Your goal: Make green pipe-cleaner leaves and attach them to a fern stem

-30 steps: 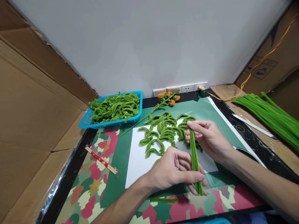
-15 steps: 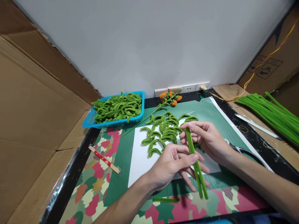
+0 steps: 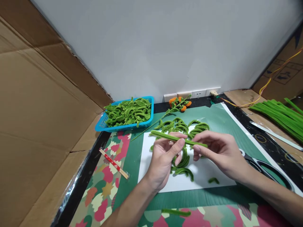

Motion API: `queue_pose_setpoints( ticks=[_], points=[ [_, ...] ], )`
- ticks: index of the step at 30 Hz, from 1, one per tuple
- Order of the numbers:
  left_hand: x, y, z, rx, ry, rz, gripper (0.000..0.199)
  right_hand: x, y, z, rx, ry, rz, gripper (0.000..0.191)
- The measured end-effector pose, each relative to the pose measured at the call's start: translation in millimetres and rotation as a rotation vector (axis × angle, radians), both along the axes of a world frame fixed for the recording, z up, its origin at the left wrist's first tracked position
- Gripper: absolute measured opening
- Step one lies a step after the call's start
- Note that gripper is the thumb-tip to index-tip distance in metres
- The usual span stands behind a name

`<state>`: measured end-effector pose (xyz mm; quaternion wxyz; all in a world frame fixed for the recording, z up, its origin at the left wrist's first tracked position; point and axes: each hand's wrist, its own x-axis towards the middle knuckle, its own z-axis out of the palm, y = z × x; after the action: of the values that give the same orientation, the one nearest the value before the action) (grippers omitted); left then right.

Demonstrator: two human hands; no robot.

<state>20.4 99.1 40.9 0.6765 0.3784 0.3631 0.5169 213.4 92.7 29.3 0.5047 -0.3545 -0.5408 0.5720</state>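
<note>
My left hand [image 3: 165, 157] pinches a bundle of straight green fuzzy stems [image 3: 163, 135] near its middle, and the bundle lies nearly level. At its right end, the thumb and fingers of my right hand [image 3: 220, 153] close on the stems. Below and behind the hands, many curled green fuzzy pieces [image 3: 183, 159] rest on a white sheet [image 3: 151, 176], partly hidden by my fingers. One small bent green piece [image 3: 213, 180] sits apart at the sheet's lower right. A short straight green piece [image 3: 176, 212] lies near the front edge.
A blue basket [image 3: 100, 125] of curled green pieces stands at the back left, beside an orange-flowered stem [image 3: 183, 108]. Wrapped chopsticks [image 3: 114, 163] lie at left. Scissors [image 3: 272, 170], a ruler [image 3: 276, 135] and a pile of long green stems [image 3: 279, 118] are at right.
The stems have turned from steeply slanted to nearly level. My right hand has moved from their upper end to the right end. The view has shifted slightly, so the surroundings appear farther right.
</note>
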Motion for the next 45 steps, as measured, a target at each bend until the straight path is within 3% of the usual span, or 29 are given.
queue_pose_setpoints(
  ticks=[6,12,25,35,45],
  points=[
    [-9,7,0.6,-0.057,0.138,0.051,0.033,12,8,6.9,0.101,-0.179,-0.168,0.022],
    [-12,12,-6.7,-0.092,0.172,-0.032,0.042,16,9,12.1,0.172,-0.249,-0.247,0.018],
    [-7,8,-9.1,-0.029,0.146,-0.048,0.036,13,5,3.1,0.254,-0.265,-0.222,0.012],
    [-5,5,-10.6,-0.035,0.142,-0.040,0.044,21,5,-1.6,0.415,-0.402,-0.219,0.008],
    [-5,5,-13.0,-0.032,0.124,-0.137,0.044,22,5,0.1,0.330,-0.379,-0.145,0.009]
  ],
)
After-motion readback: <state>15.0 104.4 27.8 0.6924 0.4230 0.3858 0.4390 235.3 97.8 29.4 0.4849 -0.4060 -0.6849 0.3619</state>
